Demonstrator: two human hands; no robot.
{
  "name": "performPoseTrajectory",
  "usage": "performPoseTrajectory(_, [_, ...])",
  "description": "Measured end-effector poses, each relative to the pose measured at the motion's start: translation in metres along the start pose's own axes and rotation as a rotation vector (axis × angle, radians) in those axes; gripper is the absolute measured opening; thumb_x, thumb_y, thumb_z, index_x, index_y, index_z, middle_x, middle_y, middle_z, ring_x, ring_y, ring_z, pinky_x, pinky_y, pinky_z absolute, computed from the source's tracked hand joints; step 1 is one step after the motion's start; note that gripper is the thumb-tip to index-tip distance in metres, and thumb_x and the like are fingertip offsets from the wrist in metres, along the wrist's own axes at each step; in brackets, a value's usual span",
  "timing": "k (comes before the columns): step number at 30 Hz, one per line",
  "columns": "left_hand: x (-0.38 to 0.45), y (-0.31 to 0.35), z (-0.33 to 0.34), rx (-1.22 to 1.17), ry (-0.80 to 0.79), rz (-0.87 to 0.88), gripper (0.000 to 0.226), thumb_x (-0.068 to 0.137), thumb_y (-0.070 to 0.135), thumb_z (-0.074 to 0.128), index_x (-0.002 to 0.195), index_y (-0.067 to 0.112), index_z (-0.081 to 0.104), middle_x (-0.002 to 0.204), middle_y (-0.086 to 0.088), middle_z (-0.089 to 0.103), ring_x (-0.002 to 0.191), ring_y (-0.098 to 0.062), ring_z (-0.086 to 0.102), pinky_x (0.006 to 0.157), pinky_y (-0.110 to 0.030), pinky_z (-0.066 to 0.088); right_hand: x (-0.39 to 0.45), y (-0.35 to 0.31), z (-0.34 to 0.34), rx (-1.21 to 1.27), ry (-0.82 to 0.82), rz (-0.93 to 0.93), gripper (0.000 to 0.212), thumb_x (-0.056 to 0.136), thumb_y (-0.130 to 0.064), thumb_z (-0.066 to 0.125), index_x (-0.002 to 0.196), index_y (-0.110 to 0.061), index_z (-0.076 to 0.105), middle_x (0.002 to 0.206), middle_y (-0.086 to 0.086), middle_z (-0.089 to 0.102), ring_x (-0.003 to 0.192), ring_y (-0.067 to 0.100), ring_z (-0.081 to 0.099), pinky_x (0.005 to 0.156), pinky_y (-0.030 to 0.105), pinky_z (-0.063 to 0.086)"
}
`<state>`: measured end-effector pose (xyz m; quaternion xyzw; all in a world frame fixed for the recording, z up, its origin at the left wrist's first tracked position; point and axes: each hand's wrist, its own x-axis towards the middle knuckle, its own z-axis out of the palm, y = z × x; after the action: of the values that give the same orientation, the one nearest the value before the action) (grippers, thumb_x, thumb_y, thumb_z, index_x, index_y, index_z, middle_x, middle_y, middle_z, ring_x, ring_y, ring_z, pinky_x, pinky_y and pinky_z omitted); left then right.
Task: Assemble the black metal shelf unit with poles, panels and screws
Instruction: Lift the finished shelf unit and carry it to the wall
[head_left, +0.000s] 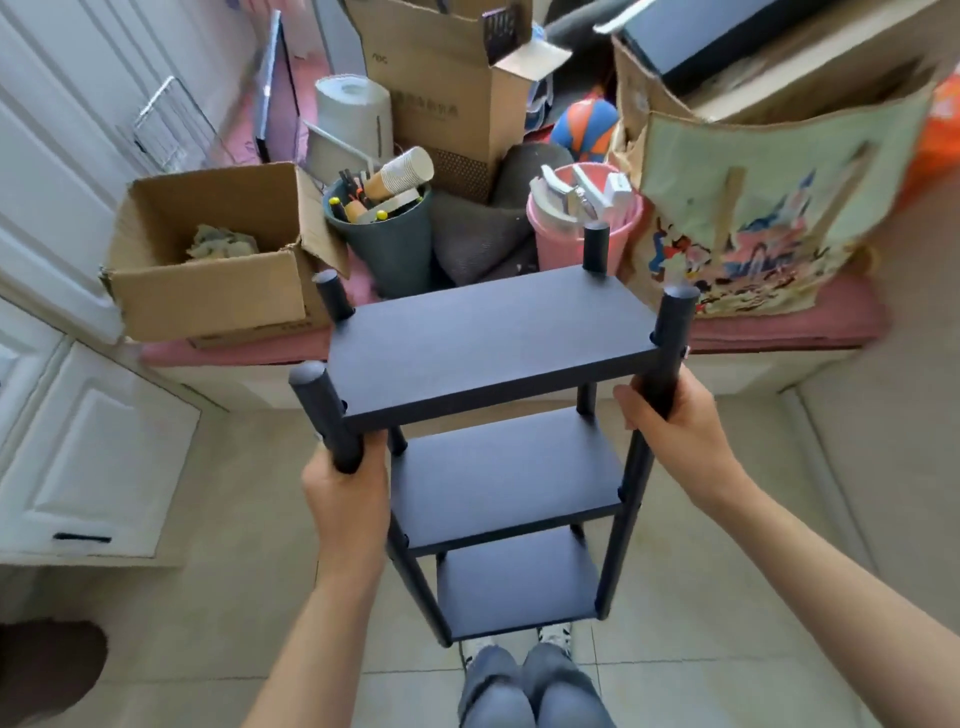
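The black shelf unit (498, 467) is fully together here: three dark panels stacked on four poles, standing upright over the tiled floor (727, 649) right in front of the person's knees (530, 691). Can't really tell whether its feet are touching the floor or it's lifted a bit.

The left hand (345, 499) has its fingers curled around the near-left pole (324, 415), just under the top panel (488, 338). The right hand (675, 431) is wrapped around the near-right pole (670, 343) at about the same height, thumb on the inner side. So both hands have a firm hold, one on each front pole. The pole tops stick up a little above the top panel at all four corners.

Behind the shelf there's a low ledge with a pink mat (779, 322) and lots of clutter: an open cardboard box (218, 270), a dark green bucket (387, 244) full of tools and paper cups, a pink bucket (582, 234), and a big printed tote bag (769, 218). White cabinet doors (93, 457) sit on the left.
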<state>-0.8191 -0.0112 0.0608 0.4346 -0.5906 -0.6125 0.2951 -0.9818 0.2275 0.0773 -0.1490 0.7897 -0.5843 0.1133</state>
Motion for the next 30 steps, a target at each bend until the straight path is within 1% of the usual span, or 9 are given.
performPoseTrajectory(3, [-0.012, 0.009, 0.021, -0.003, -0.084, -0.027, 0.031, 0.094, 0.022, 0.071, 0.067, 0.018, 0.057, 0.060, 0.012, 0.051, 0.072, -0.016, 0.044, 0.065, -0.032, 0.037, -0.022, -0.006, -0.026, 0.012, 0.111, 0.024, 0.019, 0.093, -0.008, 0.063, 0.081, -0.002, 0.050, 0.068, 0.010, 0.052, 0.059, 0.010, 0.050, 0.058, 0.017, 0.045])
performPoseTrajectory(6, [-0.023, 0.019, 0.046, 0.014, -0.195, -0.032, 0.035, 0.095, 0.022, 0.070, 0.065, 0.023, 0.052, 0.057, 0.012, 0.048, 0.066, -0.015, 0.040, 0.058, -0.029, 0.036, -0.042, -0.007, -0.053, 0.033, 0.240, 0.059, 0.019, 0.096, -0.010, 0.059, 0.081, -0.005, 0.051, 0.067, 0.007, 0.052, 0.059, 0.013, 0.050, 0.060, 0.023, 0.046])
performPoseTrajectory(11, [-0.048, 0.027, 0.102, 0.066, -0.386, 0.000, 0.038, 0.096, 0.021, 0.068, 0.066, 0.019, 0.045, 0.060, 0.005, 0.042, 0.060, -0.014, 0.037, 0.056, -0.029, 0.032, -0.067, 0.005, -0.110, 0.024, 0.399, 0.104, 0.023, 0.100, -0.017, 0.054, 0.079, -0.010, 0.050, 0.066, 0.009, 0.052, 0.062, 0.021, 0.050, 0.063, 0.030, 0.044])
performPoseTrajectory(14, [-0.066, 0.025, 0.143, 0.090, -0.471, 0.022, 0.038, 0.096, 0.024, 0.069, 0.067, 0.017, 0.045, 0.061, 0.002, 0.040, 0.055, -0.011, 0.037, 0.054, -0.024, 0.035, -0.080, 0.022, -0.150, 0.036, 0.469, 0.139, 0.023, 0.101, -0.019, 0.054, 0.080, -0.010, 0.050, 0.068, 0.009, 0.052, 0.064, 0.025, 0.050, 0.066, 0.040, 0.043])
performPoseTrajectory(16, [-0.083, 0.022, 0.175, 0.101, -0.530, 0.037, 0.037, 0.096, 0.024, 0.069, 0.068, 0.015, 0.045, 0.063, -0.001, 0.040, 0.055, -0.012, 0.038, 0.056, -0.027, 0.036, -0.085, 0.035, -0.182, 0.041, 0.511, 0.163, 0.024, 0.101, -0.021, 0.054, 0.081, -0.009, 0.051, 0.068, 0.009, 0.053, 0.065, 0.025, 0.051, 0.068, 0.043, 0.043])
performPoseTrajectory(19, [-0.111, 0.013, 0.227, 0.120, -0.625, 0.059, 0.037, 0.096, 0.019, 0.068, 0.071, 0.007, 0.044, 0.059, 0.002, 0.039, 0.055, -0.013, 0.036, 0.057, -0.031, 0.033, -0.093, 0.060, -0.233, 0.039, 0.554, 0.212, 0.022, 0.101, -0.019, 0.055, 0.081, -0.009, 0.051, 0.067, 0.005, 0.055, 0.064, 0.018, 0.052, 0.070, 0.039, 0.044])
performPoseTrajectory(22, [-0.143, 0.005, 0.284, 0.168, -0.693, 0.087, 0.038, 0.096, 0.017, 0.068, 0.072, 0.000, 0.045, 0.056, 0.003, 0.042, 0.055, -0.013, 0.038, 0.058, -0.032, 0.035, -0.101, 0.084, -0.288, 0.045, 0.578, 0.281, 0.018, 0.100, -0.017, 0.054, 0.083, -0.013, 0.052, 0.069, 0.004, 0.057, 0.066, 0.018, 0.054, 0.074, 0.042, 0.046])
performPoseTrajectory(25, [-0.171, -0.003, 0.339, 0.196, -0.726, 0.093, 0.035, 0.095, 0.015, 0.069, 0.070, 0.002, 0.048, 0.058, -0.001, 0.044, 0.059, -0.017, 0.039, 0.060, -0.034, 0.034, -0.103, 0.107, -0.339, 0.038, 0.580, 0.335, 0.015, 0.100, -0.017, 0.055, 0.085, -0.016, 0.052, 0.069, 0.001, 0.059, 0.066, 0.012, 0.056, 0.079, 0.040, 0.047])
performPoseTrajectory(30, [-0.203, -0.014, 0.410, 0.246, -0.794, 0.065, 0.034, 0.095, 0.014, 0.068, 0.066, 0.014, 0.050, 0.058, 0.001, 0.046, 0.061, -0.018, 0.040, 0.062, -0.034, 0.035, -0.097, 0.137, -0.408, 0.019, 0.590, 0.390, 0.016, 0.099, -0.015, 0.057, 0.083, -0.019, 0.055, 0.070, -0.003, 0.064, 0.069, 0.009, 0.063, 0.081, 0.034, 0.049])
